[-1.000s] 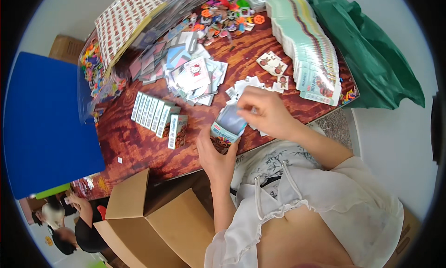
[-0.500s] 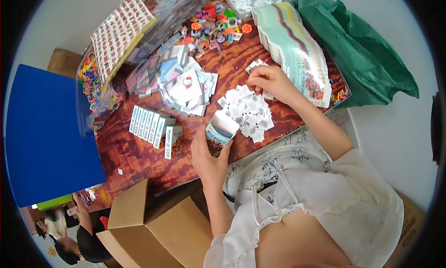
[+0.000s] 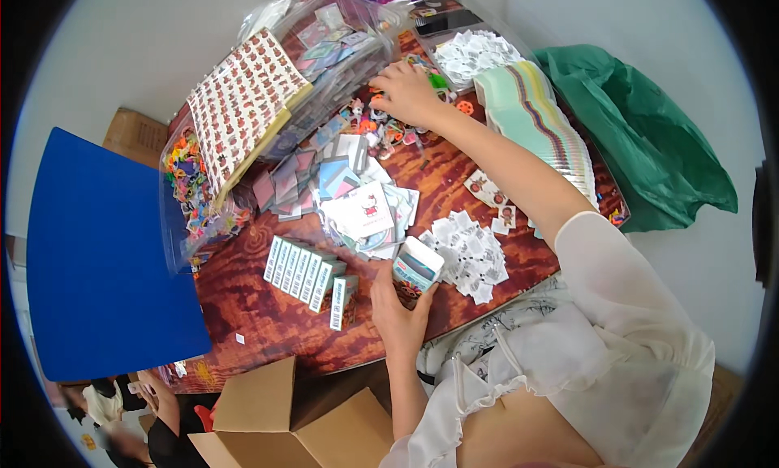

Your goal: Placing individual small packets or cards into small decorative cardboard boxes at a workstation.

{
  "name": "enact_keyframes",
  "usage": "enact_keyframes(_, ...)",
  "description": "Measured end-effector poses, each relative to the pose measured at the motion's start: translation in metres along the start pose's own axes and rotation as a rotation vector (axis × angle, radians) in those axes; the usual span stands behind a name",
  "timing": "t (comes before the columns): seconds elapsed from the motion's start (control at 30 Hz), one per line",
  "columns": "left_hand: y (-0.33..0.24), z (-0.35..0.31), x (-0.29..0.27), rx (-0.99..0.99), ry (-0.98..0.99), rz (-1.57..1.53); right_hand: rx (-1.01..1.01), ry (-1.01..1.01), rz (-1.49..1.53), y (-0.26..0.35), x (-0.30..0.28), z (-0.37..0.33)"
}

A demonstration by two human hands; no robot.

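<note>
My left hand [image 3: 399, 314] grips a small open-topped carton [image 3: 416, 270], its fingers and thumb around the lower part. The carton's white flap stands up at the rim, and what lies inside is hard to see. My right hand [image 3: 406, 93] is stretched far across the table, over a pile of small colourful plastic trinkets [image 3: 391, 135]. Its fingers are bent and apart, with the tips partly among the trinkets. Beside the carton lies a heap of small white printed packets [image 3: 464, 253]. Left of that, a loose pile of cards [image 3: 365, 212] spreads out.
A row of upright filled cartons [image 3: 299, 273] stands at the left. Behind are a clear bin of cards [image 3: 349, 50], a patterned sticker stack [image 3: 247, 103] and a tray of white packets [image 3: 479, 56]. Flattened cartons [image 3: 527, 111] and a green bag [image 3: 633, 135] lie right; an open cardboard box [image 3: 256, 395] stands below.
My right hand has moved from beside the white packets, up and left to the trinket pile. My left hand still holds the carton. The whole view has shifted with my head.
</note>
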State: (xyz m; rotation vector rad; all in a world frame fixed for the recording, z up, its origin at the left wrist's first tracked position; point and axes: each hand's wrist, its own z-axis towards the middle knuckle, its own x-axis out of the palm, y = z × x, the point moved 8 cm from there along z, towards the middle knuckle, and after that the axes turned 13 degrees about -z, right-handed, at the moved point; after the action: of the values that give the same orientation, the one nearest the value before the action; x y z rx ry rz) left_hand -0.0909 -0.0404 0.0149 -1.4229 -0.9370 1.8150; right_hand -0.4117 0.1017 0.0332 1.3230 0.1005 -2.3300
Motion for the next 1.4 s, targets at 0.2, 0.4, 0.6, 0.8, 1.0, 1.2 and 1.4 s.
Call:
enact_keyframes(0.2,-0.001,0.007,0.004,-0.01,0.033,-0.036,-0.066,0.37,-0.151,0.018,0.039,-0.025)
enact_keyframes(0.4,0.002,0.011,0.002,-0.014,0.026,-0.052,-0.136,0.251,-0.146,0.032,-0.003,-0.07)
enact_keyframes(0.6,0.004,0.008,0.0,-0.019,0.026,-0.048,0.034,0.41,0.09,-0.004,-0.012,-0.008)
enact_keyframes(0.8,0.004,0.009,0.001,-0.032,0.029,-0.059,0.235,0.432,-0.244,-0.066,0.06,0.048)
enact_keyframes(1.0,0.006,0.012,-0.002,-0.026,0.041,-0.083,0.152,0.559,-0.246,-0.034,0.056,0.015)
enact_keyframes(1.2,0.012,0.012,-0.006,-0.008,0.031,-0.111,-0.154,0.81,-0.207,0.035,0.032,-0.008)
enact_keyframes(1.4,0.014,0.01,-0.005,-0.031,0.02,-0.145,-0.214,0.294,-0.148,0.069,0.06,0.043)
